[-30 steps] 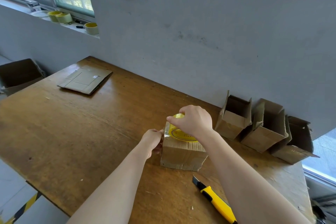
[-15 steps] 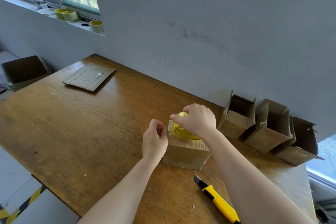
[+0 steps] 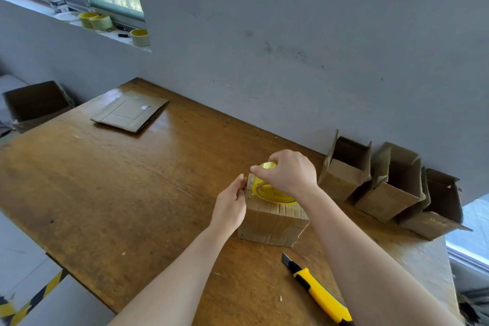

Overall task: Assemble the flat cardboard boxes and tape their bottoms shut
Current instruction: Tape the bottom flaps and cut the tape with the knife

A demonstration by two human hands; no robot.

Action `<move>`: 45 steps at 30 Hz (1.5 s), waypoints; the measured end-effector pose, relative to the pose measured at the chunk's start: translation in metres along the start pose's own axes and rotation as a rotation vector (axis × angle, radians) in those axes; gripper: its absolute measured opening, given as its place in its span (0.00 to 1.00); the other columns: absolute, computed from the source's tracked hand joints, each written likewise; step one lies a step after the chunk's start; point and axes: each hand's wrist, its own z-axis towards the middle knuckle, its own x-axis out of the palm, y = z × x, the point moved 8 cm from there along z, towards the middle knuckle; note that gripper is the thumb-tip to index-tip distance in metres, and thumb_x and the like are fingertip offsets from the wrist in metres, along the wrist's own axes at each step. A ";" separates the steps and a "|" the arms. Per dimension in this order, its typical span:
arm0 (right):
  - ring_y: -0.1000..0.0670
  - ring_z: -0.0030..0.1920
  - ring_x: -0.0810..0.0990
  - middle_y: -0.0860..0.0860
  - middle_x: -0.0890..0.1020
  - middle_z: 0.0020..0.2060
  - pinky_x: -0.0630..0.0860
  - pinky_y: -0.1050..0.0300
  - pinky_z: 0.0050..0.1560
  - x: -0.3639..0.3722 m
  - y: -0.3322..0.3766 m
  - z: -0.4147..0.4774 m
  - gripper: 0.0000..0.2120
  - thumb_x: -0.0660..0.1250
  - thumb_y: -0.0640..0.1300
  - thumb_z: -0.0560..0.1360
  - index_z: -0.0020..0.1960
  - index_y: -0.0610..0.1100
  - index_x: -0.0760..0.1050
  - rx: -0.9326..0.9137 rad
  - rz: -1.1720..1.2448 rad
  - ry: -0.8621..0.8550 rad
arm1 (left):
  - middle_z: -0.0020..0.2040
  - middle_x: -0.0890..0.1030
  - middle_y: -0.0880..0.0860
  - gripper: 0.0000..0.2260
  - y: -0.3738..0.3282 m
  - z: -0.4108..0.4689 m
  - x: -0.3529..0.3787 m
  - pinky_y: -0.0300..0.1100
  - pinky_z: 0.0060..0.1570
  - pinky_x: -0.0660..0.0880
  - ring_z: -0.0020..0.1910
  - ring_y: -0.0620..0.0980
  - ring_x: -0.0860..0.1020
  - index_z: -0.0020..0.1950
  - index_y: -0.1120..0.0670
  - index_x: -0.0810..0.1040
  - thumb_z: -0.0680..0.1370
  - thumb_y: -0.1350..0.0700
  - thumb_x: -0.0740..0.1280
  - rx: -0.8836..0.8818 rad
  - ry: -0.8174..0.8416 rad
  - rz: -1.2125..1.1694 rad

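Observation:
A small cardboard box [image 3: 272, 225] stands on the wooden table [image 3: 119, 193] with its closed flaps facing up. On top of it lies a yellow tape roll [image 3: 267, 190], and my right hand [image 3: 288, 174] grips the roll from above. My left hand [image 3: 231, 204] is against the box's left upper edge, its fingertips at the corner by the tape; whether they pinch the tape end is hidden. A stack of flat cardboard boxes [image 3: 131, 111] lies at the far left of the table.
Three assembled open boxes [image 3: 391, 188] lean along the wall at the right. A yellow utility knife [image 3: 317, 291] lies near the table's front edge. Tape rolls [image 3: 96, 21] sit on the window sill. A large open carton [image 3: 34, 103] stands beyond the table's left end.
My left hand rose from the box's left side, then settled with its fingertips at the top left corner beside the tape roll. My right hand stays on the roll.

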 end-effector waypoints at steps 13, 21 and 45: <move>0.51 0.45 0.79 0.53 0.83 0.46 0.70 0.60 0.35 -0.002 0.000 -0.005 0.25 0.64 0.66 0.72 0.56 0.48 0.81 0.010 -0.002 -0.031 | 0.76 0.63 0.53 0.26 0.009 -0.001 0.026 0.51 0.72 0.58 0.75 0.54 0.60 0.77 0.46 0.61 0.82 0.38 0.46 -0.337 0.191 -0.327; 0.50 0.50 0.80 0.52 0.83 0.51 0.69 0.59 0.38 0.000 -0.001 -0.004 0.27 0.62 0.67 0.74 0.59 0.47 0.80 -0.042 0.006 0.015 | 0.71 0.70 0.52 0.21 -0.002 0.011 0.031 0.44 0.60 0.65 0.70 0.53 0.67 0.74 0.46 0.64 0.84 0.44 0.48 -0.229 0.114 -0.353; 0.51 0.32 0.73 0.47 0.73 0.29 0.69 0.56 0.35 0.022 -0.046 -0.003 0.25 0.71 0.64 0.70 0.32 0.42 0.75 0.065 0.672 0.229 | 0.52 0.75 0.41 0.13 -0.002 0.026 0.040 0.51 0.57 0.76 0.54 0.46 0.75 0.67 0.40 0.66 0.83 0.50 0.55 -0.021 0.179 -0.022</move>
